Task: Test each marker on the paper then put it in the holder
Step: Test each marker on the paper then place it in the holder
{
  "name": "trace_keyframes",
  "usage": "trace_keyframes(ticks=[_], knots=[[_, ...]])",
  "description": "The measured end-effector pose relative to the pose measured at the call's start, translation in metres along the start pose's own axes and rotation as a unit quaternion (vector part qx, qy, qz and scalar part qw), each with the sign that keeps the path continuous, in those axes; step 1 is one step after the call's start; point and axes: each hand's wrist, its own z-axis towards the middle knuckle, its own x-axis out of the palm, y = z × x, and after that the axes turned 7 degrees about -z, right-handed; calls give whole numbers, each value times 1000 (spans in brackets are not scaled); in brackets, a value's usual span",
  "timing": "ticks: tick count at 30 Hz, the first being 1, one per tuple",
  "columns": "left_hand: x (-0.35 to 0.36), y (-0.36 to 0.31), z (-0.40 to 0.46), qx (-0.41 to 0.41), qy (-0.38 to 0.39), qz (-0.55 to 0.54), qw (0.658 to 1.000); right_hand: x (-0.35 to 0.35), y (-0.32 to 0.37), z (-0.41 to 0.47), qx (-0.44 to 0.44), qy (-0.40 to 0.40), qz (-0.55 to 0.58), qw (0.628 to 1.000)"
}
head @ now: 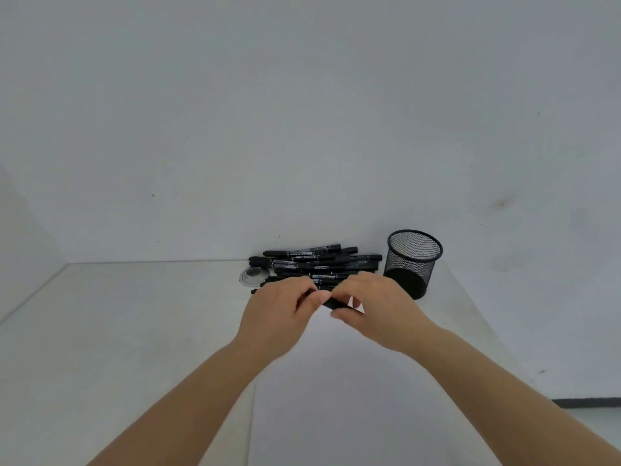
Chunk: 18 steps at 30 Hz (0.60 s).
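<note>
Black plastic shows between your two hands: one marker (336, 302) held over the top edge of the white paper (353, 398). Your left hand (279, 311) pinches its left end and your right hand (376, 307) curls round its right end. At twelve o'clock from them lies the marker pile (316, 260); at two o'clock the mesh holder (413, 260) stands upright on the table (117, 331).

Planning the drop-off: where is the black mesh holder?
In the head view, the black mesh holder stands upright at the table's far right, beside the pile of black markers.
</note>
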Motion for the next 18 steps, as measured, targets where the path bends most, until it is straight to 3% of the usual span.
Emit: trace_keyframes(ticks=[4,7,10,13,18], knots=[[4,-8,29,-37,-18,-100,994,-32,-34,2,107,-95,44,989],[13,4,64,-76,9,-1,997,-56,-67,8,222,-230,136,938],[25,21,91,-91,71,78,990,-69,-91,9,263,-302,172,900],[41,37,108,-64,98,135,984,-67,-108,7,287,-290,152,900],[72,39,127,39,83,217,972,-48,-123,7,295,-194,84,932]])
